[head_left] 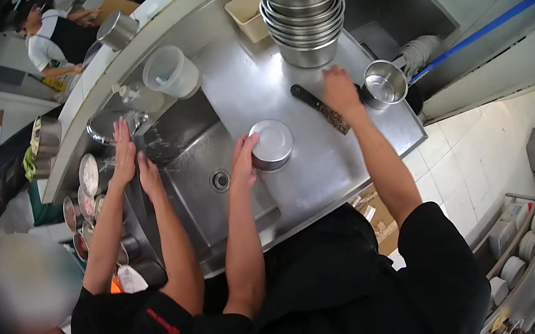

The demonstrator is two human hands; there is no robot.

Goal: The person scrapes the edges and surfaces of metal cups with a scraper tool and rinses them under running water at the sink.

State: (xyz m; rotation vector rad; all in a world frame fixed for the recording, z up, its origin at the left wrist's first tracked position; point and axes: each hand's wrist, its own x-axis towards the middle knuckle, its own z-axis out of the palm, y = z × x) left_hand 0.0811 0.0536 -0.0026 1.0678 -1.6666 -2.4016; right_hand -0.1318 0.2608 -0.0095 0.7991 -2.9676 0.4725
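My left hand (244, 162) is closed on the side of a small round metal bowl (272, 143). The bowl sits bottom-up on the steel counter, beside the sink basin. Over the counter to the right is my right hand (341, 94), its fingers bent and partly hidden; I cannot make out whether they hold anything. Just left of it lies a black-handled tool (310, 98) with a speckled brown end, partly behind my wrist. On its other side stands a metal saucepan (385, 84).
A tall stack of metal bowls (305, 18) rises at the back. At left, a co-worker's hands (124, 156) are over the sink (201, 207) near the faucet (138, 122). A plastic tub (170, 72) stands behind the basin. Another person (55, 39) is beyond the ledge.
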